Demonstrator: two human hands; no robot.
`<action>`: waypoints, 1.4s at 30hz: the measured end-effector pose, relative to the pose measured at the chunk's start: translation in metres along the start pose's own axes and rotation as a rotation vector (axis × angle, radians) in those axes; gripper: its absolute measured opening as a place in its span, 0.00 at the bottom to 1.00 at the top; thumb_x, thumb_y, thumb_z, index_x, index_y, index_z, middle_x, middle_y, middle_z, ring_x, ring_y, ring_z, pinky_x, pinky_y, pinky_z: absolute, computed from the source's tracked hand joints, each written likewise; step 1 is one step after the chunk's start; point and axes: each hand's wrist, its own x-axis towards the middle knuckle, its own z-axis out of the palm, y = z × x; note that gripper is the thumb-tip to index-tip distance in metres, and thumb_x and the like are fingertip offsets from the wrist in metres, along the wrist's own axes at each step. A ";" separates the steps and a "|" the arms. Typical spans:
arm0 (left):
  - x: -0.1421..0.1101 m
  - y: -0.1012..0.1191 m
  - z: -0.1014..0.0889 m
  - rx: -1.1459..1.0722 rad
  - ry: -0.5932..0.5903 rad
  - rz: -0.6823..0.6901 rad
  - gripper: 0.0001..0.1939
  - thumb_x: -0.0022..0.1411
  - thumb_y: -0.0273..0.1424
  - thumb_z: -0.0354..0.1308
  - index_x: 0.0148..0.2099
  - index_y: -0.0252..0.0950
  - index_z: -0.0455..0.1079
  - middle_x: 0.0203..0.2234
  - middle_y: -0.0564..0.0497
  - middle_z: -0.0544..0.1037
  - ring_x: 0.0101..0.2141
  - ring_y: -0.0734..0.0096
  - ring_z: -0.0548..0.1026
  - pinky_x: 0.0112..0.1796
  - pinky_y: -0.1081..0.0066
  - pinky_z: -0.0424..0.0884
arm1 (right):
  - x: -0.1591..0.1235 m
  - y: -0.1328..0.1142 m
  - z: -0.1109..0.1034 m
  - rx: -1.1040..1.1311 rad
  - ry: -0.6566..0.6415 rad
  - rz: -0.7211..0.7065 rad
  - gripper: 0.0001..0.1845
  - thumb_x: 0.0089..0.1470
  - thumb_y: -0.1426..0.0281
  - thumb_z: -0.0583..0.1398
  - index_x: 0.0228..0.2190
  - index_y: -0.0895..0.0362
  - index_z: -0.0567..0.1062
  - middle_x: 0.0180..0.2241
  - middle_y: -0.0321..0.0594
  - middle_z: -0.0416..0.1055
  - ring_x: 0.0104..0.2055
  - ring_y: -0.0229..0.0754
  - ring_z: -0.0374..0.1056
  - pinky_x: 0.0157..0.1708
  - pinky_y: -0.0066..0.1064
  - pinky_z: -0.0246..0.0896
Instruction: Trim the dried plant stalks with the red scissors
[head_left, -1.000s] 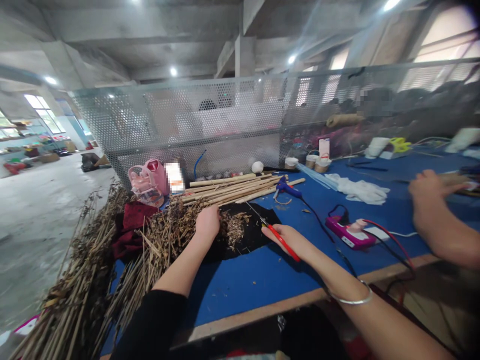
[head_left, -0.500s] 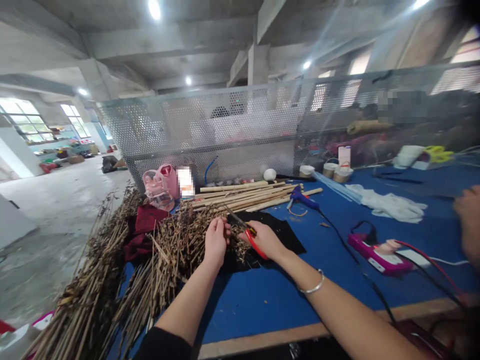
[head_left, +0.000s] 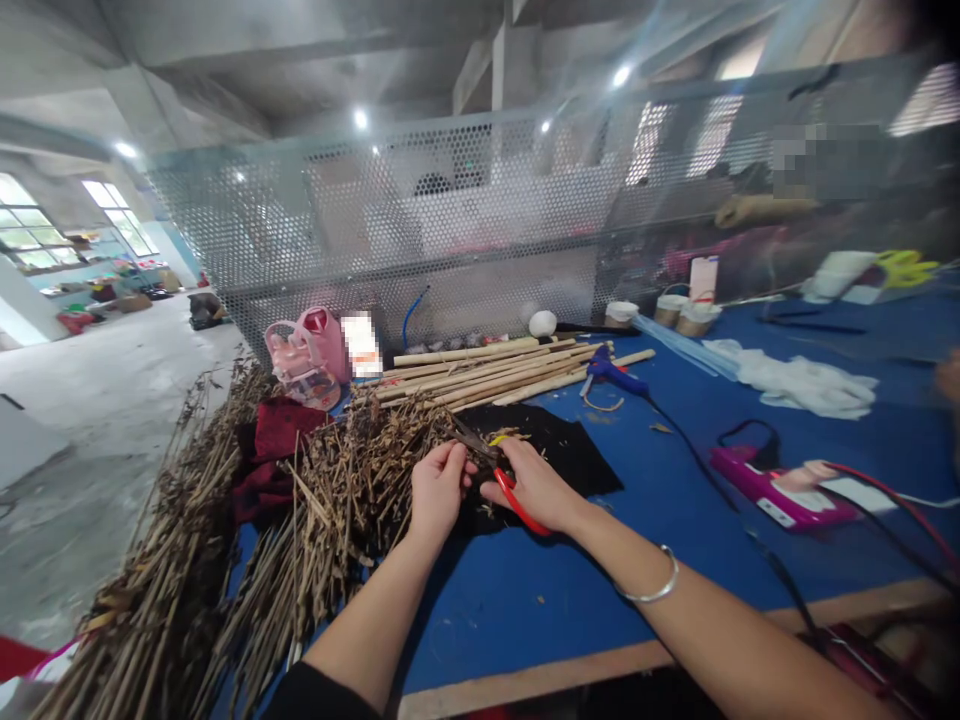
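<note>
My right hand (head_left: 536,485) is closed around scissors (head_left: 517,505) with red and yellow handles. Their dark blades are parted and point up and left, beside the fingertips of my left hand (head_left: 439,490). That hand is pinched, and what it holds is hidden by the fingers. Close to its left lies a heap of dried brown plant stems (head_left: 360,480), with shrivelled heads reaching behind my fingers. Under both hands a black cloth (head_left: 577,455) is spread on the blue table (head_left: 480,620), with small dried bits on it.
Behind my hands are several pale sticks (head_left: 495,375) and a blue glue gun (head_left: 615,375) with a cord. To the right are a magenta power strip (head_left: 780,490) and white gloves (head_left: 795,380). A perforated metal screen (head_left: 375,220) closes off the back. A pink item (head_left: 315,345) stands back left.
The view has tilted down and shifted slightly. The scissors' blades now look parted beside my left fingers. Another person's hand at the right edge has mostly left the view.
</note>
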 end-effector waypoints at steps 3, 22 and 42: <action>0.000 -0.002 0.002 -0.056 -0.010 -0.002 0.16 0.52 0.40 0.54 0.35 0.31 0.68 0.23 0.51 0.71 0.21 0.79 0.67 0.19 0.79 0.64 | 0.000 0.002 -0.001 -0.031 0.016 -0.002 0.18 0.43 0.61 0.61 0.35 0.57 0.64 0.35 0.41 0.64 0.38 0.42 0.59 0.38 0.33 0.55; -0.011 0.002 0.008 0.060 0.080 0.026 0.11 0.51 0.34 0.55 0.31 0.31 0.73 0.22 0.51 0.75 0.23 0.75 0.71 0.26 0.76 0.67 | -0.002 -0.006 -0.002 -0.185 0.068 -0.033 0.24 0.38 0.56 0.62 0.34 0.57 0.63 0.34 0.42 0.64 0.35 0.44 0.60 0.34 0.34 0.53; -0.020 0.006 0.008 0.153 0.044 0.138 0.13 0.53 0.35 0.53 0.29 0.30 0.73 0.20 0.50 0.74 0.22 0.75 0.70 0.26 0.76 0.66 | -0.004 -0.003 0.006 -0.169 0.113 -0.019 0.23 0.38 0.56 0.62 0.30 0.56 0.60 0.29 0.38 0.65 0.28 0.40 0.61 0.26 0.28 0.51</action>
